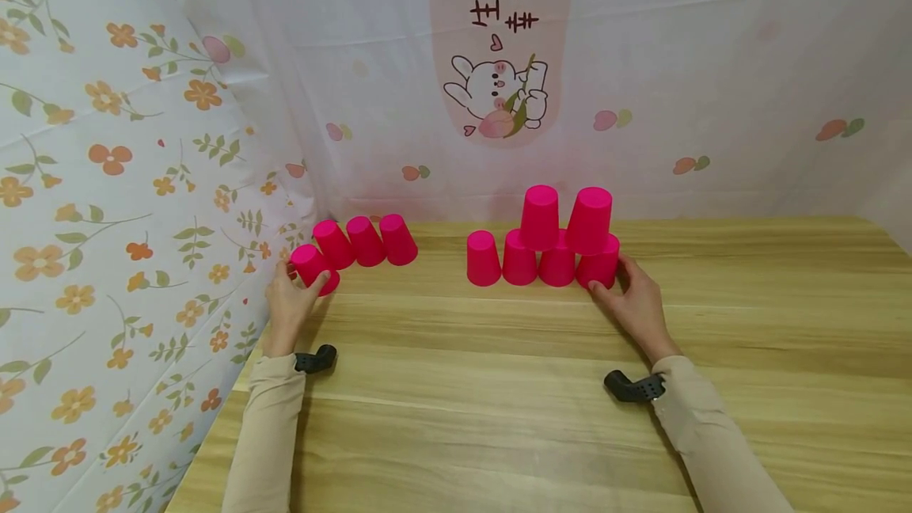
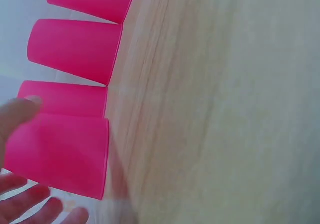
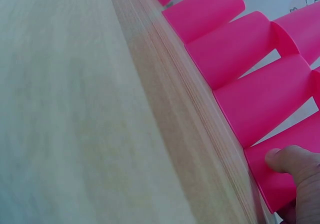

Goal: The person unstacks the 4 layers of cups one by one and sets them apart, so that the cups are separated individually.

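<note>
At the left end of the table, my left hand (image 1: pixel 290 307) holds an upside-down pink cup (image 1: pixel 312 264) between thumb and fingers. Several more pink cups (image 1: pixel 366 242) stand upside down in a row just right of it. My right hand (image 1: pixel 638 307) grips the rightmost bottom cup (image 1: pixel 597 271) of another group, its thumb (image 3: pixel 281 160) against the near side. In that group several cups (image 1: pixel 484 260) form a bottom row, and two cups (image 1: pixel 540 218) sit on top, toward the right. The far-side fingers of the right hand are mostly hidden behind the cup.
The cups stand on a wood-grain table (image 1: pixel 456 386), near its back edge. Behind hangs a pale cloth (image 1: pixel 677 62) with a rabbit drawing, and a flowered cloth (image 1: pixel 93 212) hangs close by the left arm. A black strap mount (image 1: pixel 317 360) is on each wrist.
</note>
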Demonstrator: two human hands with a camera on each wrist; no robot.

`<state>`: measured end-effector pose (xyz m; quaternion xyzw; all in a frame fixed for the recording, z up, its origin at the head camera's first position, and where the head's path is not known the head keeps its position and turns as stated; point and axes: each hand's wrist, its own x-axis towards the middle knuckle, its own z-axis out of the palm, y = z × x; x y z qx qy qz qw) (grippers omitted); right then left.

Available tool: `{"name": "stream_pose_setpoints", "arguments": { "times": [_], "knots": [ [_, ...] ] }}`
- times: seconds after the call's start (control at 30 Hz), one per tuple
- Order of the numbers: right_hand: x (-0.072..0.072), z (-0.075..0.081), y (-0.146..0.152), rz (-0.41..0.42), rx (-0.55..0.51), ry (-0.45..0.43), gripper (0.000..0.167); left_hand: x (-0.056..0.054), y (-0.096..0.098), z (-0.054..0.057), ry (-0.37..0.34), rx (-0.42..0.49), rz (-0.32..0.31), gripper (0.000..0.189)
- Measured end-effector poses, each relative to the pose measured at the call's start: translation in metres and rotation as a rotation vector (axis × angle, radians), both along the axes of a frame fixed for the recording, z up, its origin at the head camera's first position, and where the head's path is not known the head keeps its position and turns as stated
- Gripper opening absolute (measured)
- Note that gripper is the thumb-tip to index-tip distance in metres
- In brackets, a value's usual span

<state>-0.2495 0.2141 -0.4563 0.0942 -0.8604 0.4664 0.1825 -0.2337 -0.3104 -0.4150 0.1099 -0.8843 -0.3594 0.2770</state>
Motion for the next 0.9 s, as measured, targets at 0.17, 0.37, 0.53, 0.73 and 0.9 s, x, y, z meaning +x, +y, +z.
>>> {"name": "stream_pose_setpoints", "arguments": {
  "times": [0.17,0.37,0.53,0.73,0.9],
  "knots": [
    [0.001,0.002,0.0,0.009,-0.008,-0.008,0.061,0.001,0.006,0.009,0.164,-0.026,0.03,0.068],
    [0.001,0.002,0.001,-0.005,-0.001,-0.001,0.06,0.001,0.026,0.032,0.388,-0.105,0.006,0.061],
    [0.001,0.001,0.001,-0.003,0.0,-0.003,0.06,0.0,0.053,0.055,0.518,-0.134,-0.082,0.055],
    [-0.001,-0.002,0.001,-0.007,-0.003,-0.006,0.06,-0.003,0.091,0.078,0.582,-0.112,-0.217,0.051],
    [-0.001,-0.001,0.0,0.001,-0.013,0.0,0.061,-0.005,0.125,0.087,0.567,-0.018,-0.334,0.049]
  ]
}}
